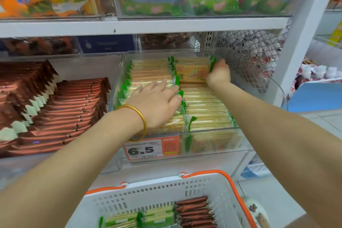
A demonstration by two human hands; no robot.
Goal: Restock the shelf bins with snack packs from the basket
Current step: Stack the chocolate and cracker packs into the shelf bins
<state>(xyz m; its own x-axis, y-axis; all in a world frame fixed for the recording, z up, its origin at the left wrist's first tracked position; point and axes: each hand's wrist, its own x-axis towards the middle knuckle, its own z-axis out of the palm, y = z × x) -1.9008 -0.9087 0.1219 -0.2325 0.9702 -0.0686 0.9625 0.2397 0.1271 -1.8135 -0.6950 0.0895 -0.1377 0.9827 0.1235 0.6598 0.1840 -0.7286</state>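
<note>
A clear shelf bin [212, 146] holds two rows of green-edged cracker packs [205, 109]. My left hand [157, 101], with a gold bangle on the wrist, lies flat on the left row, fingers straight and pressing the packs. My right hand [219, 74] grips a tilted cracker pack [192, 71] at the back of the right row, face showing. Below, the white basket [185, 190] with orange handles holds more green cracker packs [140, 218] and brown snack packs [196, 213].
A neighbouring bin at left is filled with brown packs [55, 113]. A price tag reading 6.5 [151, 148] hangs on the bin front. The upper shelf [148, 25] carries bagged snacks. White wire mesh [248, 55] and a shelf post [305, 37] stand at right.
</note>
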